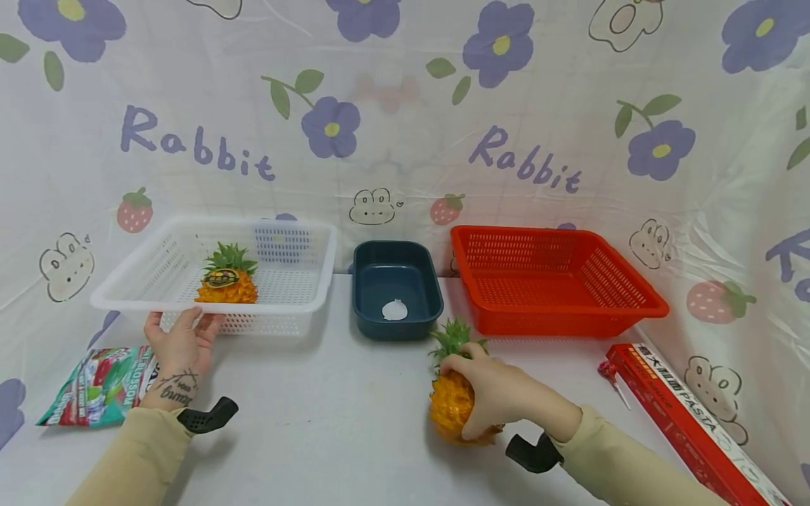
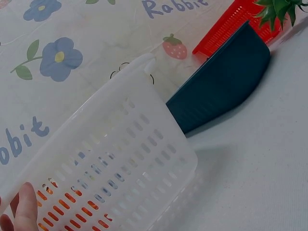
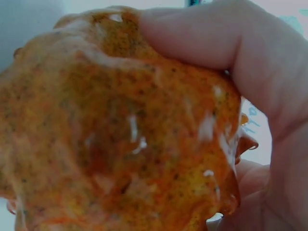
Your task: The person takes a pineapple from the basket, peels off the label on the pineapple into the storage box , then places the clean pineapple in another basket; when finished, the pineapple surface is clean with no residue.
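Note:
My right hand grips a small orange pineapple with a green crown, held at the table in front of the dark blue bin. In the right wrist view the bumpy orange pineapple fills most of the picture, with the thumb wrapped over it. My left hand holds the front rim of a white perforated basket; some fingers are hidden under the rim. Inside that basket lies another pineapple with a dark label. In the left wrist view, fingertips lie against the basket wall.
The dark blue bin has a white round piece inside. A red basket stands to its right. A green candy bag lies at left; a lollipop and a red pasta box lie at right.

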`<state>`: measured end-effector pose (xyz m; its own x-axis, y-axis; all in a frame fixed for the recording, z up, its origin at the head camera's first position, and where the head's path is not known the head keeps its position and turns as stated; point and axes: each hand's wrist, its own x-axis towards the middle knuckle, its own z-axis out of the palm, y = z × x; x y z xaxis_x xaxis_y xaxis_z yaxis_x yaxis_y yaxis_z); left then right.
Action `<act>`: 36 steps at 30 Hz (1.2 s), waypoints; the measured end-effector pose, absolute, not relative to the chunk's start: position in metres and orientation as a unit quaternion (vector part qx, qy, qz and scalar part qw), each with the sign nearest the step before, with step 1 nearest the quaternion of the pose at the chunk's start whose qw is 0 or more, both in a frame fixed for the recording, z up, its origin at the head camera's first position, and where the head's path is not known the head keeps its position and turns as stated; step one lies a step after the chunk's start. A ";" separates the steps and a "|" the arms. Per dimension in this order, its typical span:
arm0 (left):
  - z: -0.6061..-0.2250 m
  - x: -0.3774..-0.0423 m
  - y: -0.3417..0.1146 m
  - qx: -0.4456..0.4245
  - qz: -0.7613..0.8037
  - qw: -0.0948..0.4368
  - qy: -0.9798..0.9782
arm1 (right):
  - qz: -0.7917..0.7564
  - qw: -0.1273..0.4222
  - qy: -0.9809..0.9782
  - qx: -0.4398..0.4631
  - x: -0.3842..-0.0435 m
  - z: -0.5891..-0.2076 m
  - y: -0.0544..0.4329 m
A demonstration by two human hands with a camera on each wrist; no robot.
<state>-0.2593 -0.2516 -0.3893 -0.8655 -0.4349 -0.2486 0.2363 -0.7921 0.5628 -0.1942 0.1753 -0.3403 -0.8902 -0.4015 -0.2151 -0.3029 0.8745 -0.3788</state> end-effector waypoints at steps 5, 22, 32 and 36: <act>-0.388 -0.259 -0.251 0.184 -0.929 0.181 -0.266 | -0.168 0.146 0.953 -0.207 -0.190 -0.323 0.181; -0.385 -0.262 -0.252 0.185 -0.925 0.186 -0.275 | -0.126 0.017 0.944 -0.305 -0.226 -0.236 0.202; -0.388 -0.263 -0.251 0.206 -0.918 0.187 -0.282 | -0.114 0.055 0.965 -0.230 -0.296 -0.225 0.233; -0.388 -0.262 -0.252 0.199 -0.920 0.192 -0.277 | -0.098 0.071 0.971 -0.207 -0.319 -0.231 0.243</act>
<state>-0.2621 -0.2521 -0.3880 -0.8473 -0.4633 -0.2597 0.2425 -0.7725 0.5870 -0.3189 0.2429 -0.2308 -0.9039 -0.4167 -0.0967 -0.3888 0.8945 -0.2205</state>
